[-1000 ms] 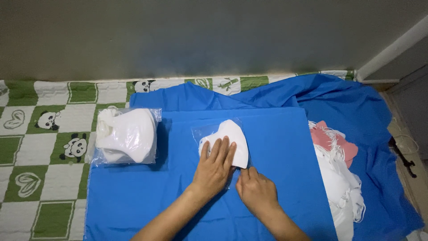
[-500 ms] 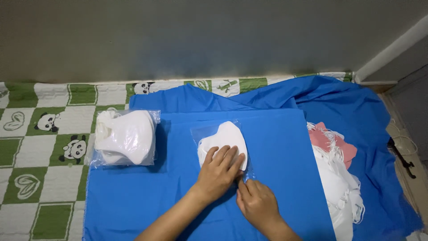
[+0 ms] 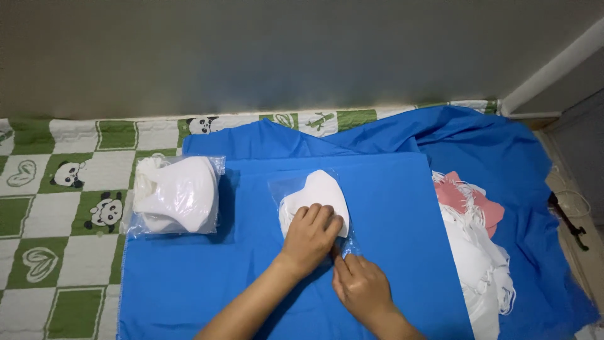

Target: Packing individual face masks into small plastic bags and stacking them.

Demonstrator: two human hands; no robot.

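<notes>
A white face mask [image 3: 319,192] lies inside a clear plastic bag [image 3: 286,189] on the flat blue sheet [image 3: 390,214]. My left hand [image 3: 311,238] presses down flat on the lower part of the mask and bag. Just below it, my right hand [image 3: 360,286] has its fingertips pinched on the bag's bottom edge. Both forearms come in from the bottom of the view.
A stack of bagged white masks [image 3: 176,195] sits at the left edge of the blue sheet. Loose white and pink masks [image 3: 475,245] are heaped to the right on crumpled blue cloth [image 3: 503,145]. A green and white panda mat [image 3: 63,208] lies beneath, a wall behind.
My right hand has slid down and left along the bag's lower edge, ending under my left hand. The left hand has curled its fingers slightly and stayed on the mask.
</notes>
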